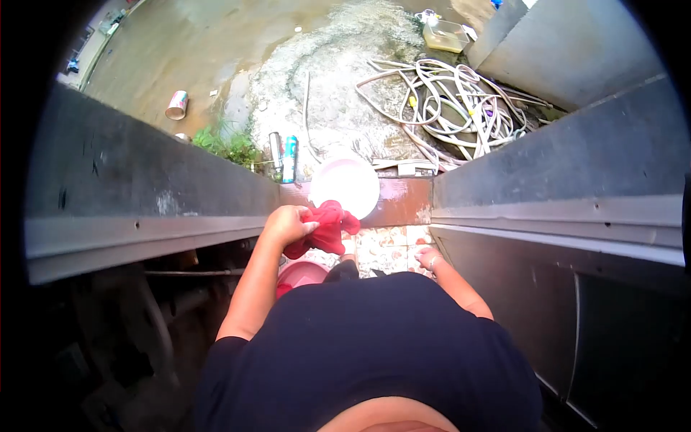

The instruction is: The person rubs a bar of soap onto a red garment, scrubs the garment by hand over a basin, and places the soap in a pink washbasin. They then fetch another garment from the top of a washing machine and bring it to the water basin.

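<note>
My left hand (289, 225) grips a bunched red cloth (327, 229), whose exact kind I cannot make out. The cloth hangs at the near edge of a white basin (345, 186) on the brown doorstep and overlaps its rim from this view. Below the cloth, a pink basin (301, 273) stands near my body, partly hidden by my arm and shirt, with something red at its side. My right hand (427, 258) is held low on the right, above the patterned tiles, apart from both basins. Its fingers look curled, but what they hold, if anything, does not show.
Dark walls (158, 165) rise on both sides of the doorway. Outside lie a tangled pale hose (461, 108), a clear plastic tub (445, 36), a blue can (289, 158), a tin (177, 105) and green weeds (227, 146) on wet concrete.
</note>
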### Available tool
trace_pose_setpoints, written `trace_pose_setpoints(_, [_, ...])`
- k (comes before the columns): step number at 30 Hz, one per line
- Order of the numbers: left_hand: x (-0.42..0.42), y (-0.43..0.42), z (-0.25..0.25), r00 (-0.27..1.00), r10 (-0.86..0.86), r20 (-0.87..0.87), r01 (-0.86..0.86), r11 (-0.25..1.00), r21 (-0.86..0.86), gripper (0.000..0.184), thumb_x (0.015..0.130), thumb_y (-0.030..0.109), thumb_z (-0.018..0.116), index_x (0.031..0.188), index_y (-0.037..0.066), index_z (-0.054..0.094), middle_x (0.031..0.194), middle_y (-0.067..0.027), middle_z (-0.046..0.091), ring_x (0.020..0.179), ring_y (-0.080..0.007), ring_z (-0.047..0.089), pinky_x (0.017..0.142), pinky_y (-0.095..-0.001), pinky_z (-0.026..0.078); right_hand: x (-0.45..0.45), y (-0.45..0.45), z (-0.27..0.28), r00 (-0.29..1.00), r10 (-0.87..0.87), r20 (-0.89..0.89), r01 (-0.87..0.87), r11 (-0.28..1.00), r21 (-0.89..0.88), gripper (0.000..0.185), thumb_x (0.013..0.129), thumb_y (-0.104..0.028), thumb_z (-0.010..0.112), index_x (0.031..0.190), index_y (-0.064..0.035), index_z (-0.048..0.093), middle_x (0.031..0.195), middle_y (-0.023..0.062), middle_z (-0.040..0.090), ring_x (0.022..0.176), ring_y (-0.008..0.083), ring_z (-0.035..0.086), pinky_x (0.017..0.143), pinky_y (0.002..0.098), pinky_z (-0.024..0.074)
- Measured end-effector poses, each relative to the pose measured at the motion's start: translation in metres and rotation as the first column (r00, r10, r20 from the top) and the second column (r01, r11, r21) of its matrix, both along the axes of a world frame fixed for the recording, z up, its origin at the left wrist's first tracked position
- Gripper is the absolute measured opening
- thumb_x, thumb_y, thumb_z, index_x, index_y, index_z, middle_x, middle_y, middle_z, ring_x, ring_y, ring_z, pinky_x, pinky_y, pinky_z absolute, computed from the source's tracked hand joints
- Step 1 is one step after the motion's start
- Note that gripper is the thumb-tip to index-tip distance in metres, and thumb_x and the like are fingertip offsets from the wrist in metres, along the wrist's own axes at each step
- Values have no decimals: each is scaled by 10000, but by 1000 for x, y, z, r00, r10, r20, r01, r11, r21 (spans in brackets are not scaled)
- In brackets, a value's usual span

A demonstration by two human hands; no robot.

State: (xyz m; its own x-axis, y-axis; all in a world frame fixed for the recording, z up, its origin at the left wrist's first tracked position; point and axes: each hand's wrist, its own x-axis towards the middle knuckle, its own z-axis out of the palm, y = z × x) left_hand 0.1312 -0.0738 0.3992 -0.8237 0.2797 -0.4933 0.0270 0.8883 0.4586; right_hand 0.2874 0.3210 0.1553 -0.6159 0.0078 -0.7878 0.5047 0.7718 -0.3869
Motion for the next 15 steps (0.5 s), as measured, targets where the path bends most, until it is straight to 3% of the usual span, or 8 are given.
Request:
trace_pose_setpoints(2, [-23,4,-16,999,0,48,-1,1000,4,341,696,352,669,902,81,659,809,-145,643,778,-283,621,712,-365,477,-40,-23,-3,1000,-24,-16,23,996,-88,314,820,-280,552,1027,-52,612,841,80,649,655,174,622,626,309,493])
trace_pose_setpoints(4, [-42,13,-25,999,-10,33,9,1000,6,310,686,328,687,874,83,661,778,-145,638,744,-276,621,690,-362,476,-73,-53,28,987,-155,-51,140,964,-225,294,831,-258,536,1020,-45,611,844,77,642,683,159,615,625,303,488])
trace_pose_setpoints(7, [-63,24,-43,999,-8,47,8,1000,6,279,675,306,705,842,87,663,745,-142,633,708,-271,621,665,-362,476,-109,-81,61,982,-183,-38,164,944,-285,270,838,-238,531,1005,-42,612,802,62,626,683,137,588,621,291,474])
trace_pose_setpoints(8, [-67,28,-50,997,-1,78,1,1000,-1,277,673,308,705,837,88,663,742,-139,633,706,-272,620,663,-364,476,-111,-79,36,984,-127,-126,84,949,-302,244,837,-227,539,977,-41,611,750,44,605,658,122,557,609,280,458])
trace_pose_setpoints(10, [-70,34,-62,992,6,127,-10,1000,25,283,674,317,702,843,93,664,749,-139,634,717,-281,620,667,-375,477,-112,-75,12,990,-66,-124,29,960,-280,208,832,-207,553,943,-40,610,721,28,596,640,116,544,600,272,450])
trace_pose_setpoints(11, [-70,37,-71,995,-4,97,4,1000,4,290,676,324,698,850,95,664,755,-140,635,724,-284,620,672,-379,478,-115,-73,7,999,-53,-4,50,969,-242,260,806,-260,561,982,-83,631,959,120,636,914,238,599,829,303,440])
trace_pose_setpoints(14, [-71,44,-85,997,24,78,-24,1000,-7,324,676,353,688,876,100,662,790,-140,640,752,-294,621,690,-384,480,-114,-60,-5,993,-75,90,94,966,-241,251,810,-266,556,969,-90,637,961,121,636,910,235,599,815,310,448])
trace_pose_setpoints(15, [-74,47,-87,993,25,114,-22,999,-24,332,682,348,683,901,100,659,820,-135,641,778,-288,619,710,-379,477,-105,-51,-40,997,-47,56,57,976,-209,173,833,-197,562,907,-55,627,702,54,601,628,133,558,602,287,462])
